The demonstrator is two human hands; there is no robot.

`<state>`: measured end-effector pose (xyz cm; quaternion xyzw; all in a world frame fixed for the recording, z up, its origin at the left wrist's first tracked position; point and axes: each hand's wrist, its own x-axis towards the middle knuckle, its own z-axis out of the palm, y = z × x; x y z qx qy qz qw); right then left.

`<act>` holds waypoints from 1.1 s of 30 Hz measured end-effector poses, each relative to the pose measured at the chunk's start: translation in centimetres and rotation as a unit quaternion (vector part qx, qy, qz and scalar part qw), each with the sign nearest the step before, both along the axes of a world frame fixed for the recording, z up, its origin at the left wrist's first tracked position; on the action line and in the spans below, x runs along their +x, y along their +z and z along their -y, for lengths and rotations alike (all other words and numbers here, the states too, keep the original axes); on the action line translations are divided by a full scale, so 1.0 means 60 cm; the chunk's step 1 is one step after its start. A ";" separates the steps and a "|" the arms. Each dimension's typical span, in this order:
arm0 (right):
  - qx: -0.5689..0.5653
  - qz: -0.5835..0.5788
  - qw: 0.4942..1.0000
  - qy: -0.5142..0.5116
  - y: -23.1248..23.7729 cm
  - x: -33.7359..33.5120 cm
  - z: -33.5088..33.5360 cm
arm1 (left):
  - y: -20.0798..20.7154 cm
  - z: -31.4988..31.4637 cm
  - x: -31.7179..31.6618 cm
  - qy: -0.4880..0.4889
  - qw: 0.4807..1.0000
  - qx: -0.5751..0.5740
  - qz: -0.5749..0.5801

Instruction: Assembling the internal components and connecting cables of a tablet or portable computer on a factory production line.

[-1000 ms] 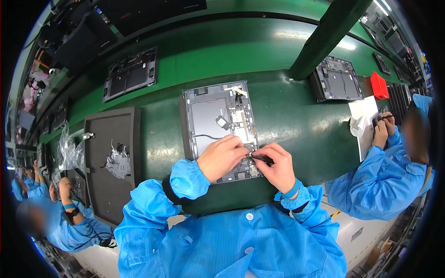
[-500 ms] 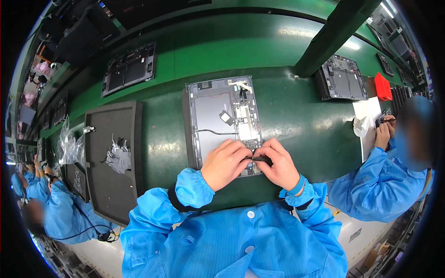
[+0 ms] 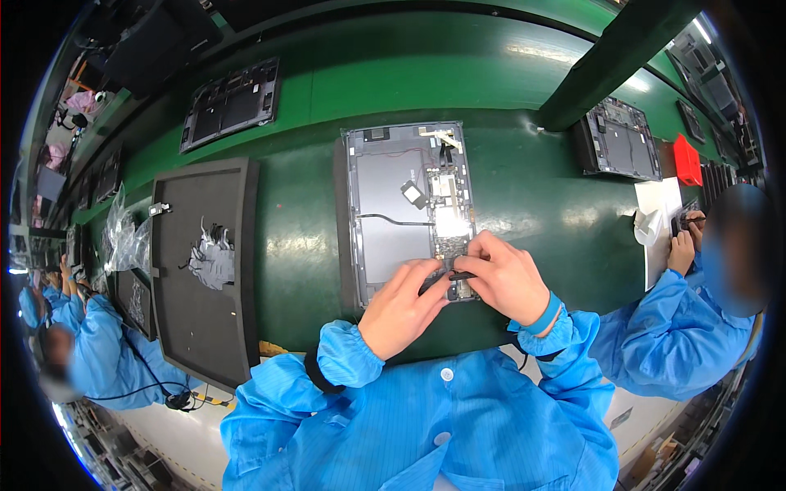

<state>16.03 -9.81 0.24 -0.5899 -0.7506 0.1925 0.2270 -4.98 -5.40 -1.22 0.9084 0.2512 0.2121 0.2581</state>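
Observation:
An opened laptop base [image 3: 393,180] lies on the green bench before me, its board and connectors exposed along the right side. Both my hands are over its near right corner, fingertips close together. My left hand [image 3: 404,309] is closed, thumb and fingers pinched at a small black part [image 3: 463,276] and partly covering it. From the other side, my right hand [image 3: 509,282] pinches the same dark piece between thumb and forefinger. Its exact kind I cannot make out. A loose black-and-white module [image 3: 413,194] rests inside the base, near a black cable [image 3: 397,219].
At left, a dark foam tray [image 3: 188,319] holds a pile of grey cables [image 3: 213,260], with clear plastic bags [image 3: 125,233] beside it. More opened laptop bases [image 3: 231,102] [image 3: 620,139] sit farther back. A green post [image 3: 618,61] and a red bin [image 3: 687,161] stand right; co-workers flank me.
The whole view has shifted slightly, moving the bench rightward and up. My hands have come a little nearer over the base's near corner, still around the black part.

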 end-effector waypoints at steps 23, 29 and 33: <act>-0.001 -0.249 0.949 -0.194 -0.027 0.000 0.018 | -0.008 0.010 0.010 0.038 0.997 0.045 -0.059; -0.007 -0.248 0.948 -0.201 -0.031 0.003 0.031 | 0.005 0.008 0.029 0.044 0.991 0.087 -0.096; -0.001 -0.256 0.946 -0.198 -0.039 0.004 0.035 | 0.003 0.003 0.031 0.038 0.992 0.076 -0.094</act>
